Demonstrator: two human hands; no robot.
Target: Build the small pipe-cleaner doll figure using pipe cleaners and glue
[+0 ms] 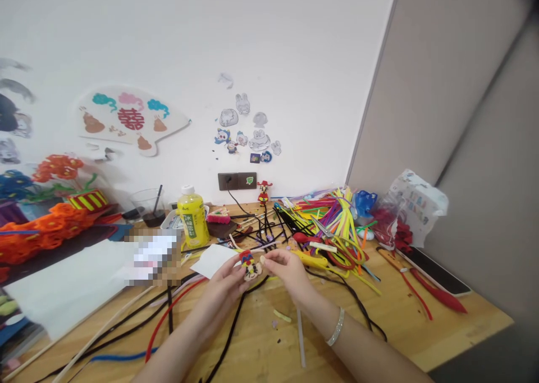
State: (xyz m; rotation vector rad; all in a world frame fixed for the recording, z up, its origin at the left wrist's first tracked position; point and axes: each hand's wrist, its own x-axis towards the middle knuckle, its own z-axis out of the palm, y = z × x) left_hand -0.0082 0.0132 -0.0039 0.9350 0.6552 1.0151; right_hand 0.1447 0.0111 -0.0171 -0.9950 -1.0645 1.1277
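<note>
My left hand (225, 286) is closed around a small figure (252, 269), made of what looks like fuzzy pipe cleaner in red, blue, yellow, black and cream. My right hand (287, 269) pinches a small cream piece (263, 260) at the figure's side; whether the piece is joined to the figure I cannot tell. Under my hands lie black pipe cleaners (232, 332) and a short pale yellow scrap (282, 316). Behind them is a sheet of white paper (214, 259). A similar little red-hatted figure (264, 192) stands against the wall.
A yellow drink bottle (193, 217) and a cup with dark liquid (152, 217) stand at the back left. Bundled coloured pipe cleaners (343, 217), scissors (322, 227) and a yellow-handled tool (309, 259) lie to the right. Red-handled pliers (438, 292) and a phone-like slab (433, 270) lie farther right.
</note>
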